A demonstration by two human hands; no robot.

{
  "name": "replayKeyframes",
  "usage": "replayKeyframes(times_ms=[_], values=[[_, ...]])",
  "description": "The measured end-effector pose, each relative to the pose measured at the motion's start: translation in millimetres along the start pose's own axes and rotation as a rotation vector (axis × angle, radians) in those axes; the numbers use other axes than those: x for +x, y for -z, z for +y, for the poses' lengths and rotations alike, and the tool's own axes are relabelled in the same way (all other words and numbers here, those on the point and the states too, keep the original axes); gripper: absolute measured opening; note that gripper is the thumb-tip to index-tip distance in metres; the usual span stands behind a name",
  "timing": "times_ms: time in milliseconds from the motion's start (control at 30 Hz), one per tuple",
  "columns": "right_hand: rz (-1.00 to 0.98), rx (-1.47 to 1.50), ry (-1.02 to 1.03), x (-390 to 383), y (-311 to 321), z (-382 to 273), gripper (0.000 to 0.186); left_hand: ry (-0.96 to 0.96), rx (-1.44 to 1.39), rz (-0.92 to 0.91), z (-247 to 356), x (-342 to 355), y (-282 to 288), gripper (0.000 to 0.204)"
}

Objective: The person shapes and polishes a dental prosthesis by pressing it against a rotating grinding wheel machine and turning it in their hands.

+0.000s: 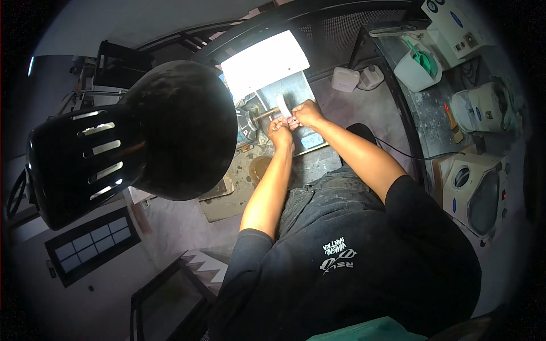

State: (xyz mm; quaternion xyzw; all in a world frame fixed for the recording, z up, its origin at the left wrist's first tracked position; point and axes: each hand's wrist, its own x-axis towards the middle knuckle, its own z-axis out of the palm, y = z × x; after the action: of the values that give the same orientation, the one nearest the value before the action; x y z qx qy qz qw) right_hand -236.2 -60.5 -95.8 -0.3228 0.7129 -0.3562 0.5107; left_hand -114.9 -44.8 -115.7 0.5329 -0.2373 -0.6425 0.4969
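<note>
A white polishing wheel (pixel 283 106) sits on the spindle (pixel 265 114) of a grey bench motor (pixel 247 126). Just below the wheel, my left hand (pixel 280 134) and my right hand (pixel 307 114) meet with fingers closed. Between their fingertips is a small pinkish piece (pixel 292 120), mostly covered by the fingers, so its exact kind cannot be made out. It lies at the wheel's lower edge; whether it touches the wheel is unclear. A light blue-grey tray (pixel 296 85) stands behind and around the wheel, under a brightly lit white hood (pixel 266 63).
A large black lamp (pixel 182 131) blocks much of the left side. Near the motor stands a brown bowl (pixel 260 168). On the right, a side bench carries a white tub (pixel 418 71) with a green tool and a cream machine (pixel 475 190). White jugs (pixel 345 79) stand beyond my right hand.
</note>
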Motion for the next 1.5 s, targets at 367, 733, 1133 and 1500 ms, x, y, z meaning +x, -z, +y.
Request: replayKeyframes(times_ms=[367,733,1133,1500], values=[[-0.062,-0.612,0.149,17.4,10.7,-32.8,0.016,0.246,-0.350,0.058,-14.9,8.1,-7.6,0.010],[-0.145,-0.493,0.021,27.6,14.8,-42.1,0.019,0.258,-0.324,0.031,-11.0,15.1,-10.7,0.015],[-0.094,-0.684,0.144,14.9,14.8,-59.3,0.022,0.384,-0.550,0.100,-12.8,5.0,-21.4,0.021],[-0.165,-0.500,-0.002,18.9,18.8,-52.6,0.020,0.279,-0.336,-0.008,-7.2,14.9,-7.7,0.012]])
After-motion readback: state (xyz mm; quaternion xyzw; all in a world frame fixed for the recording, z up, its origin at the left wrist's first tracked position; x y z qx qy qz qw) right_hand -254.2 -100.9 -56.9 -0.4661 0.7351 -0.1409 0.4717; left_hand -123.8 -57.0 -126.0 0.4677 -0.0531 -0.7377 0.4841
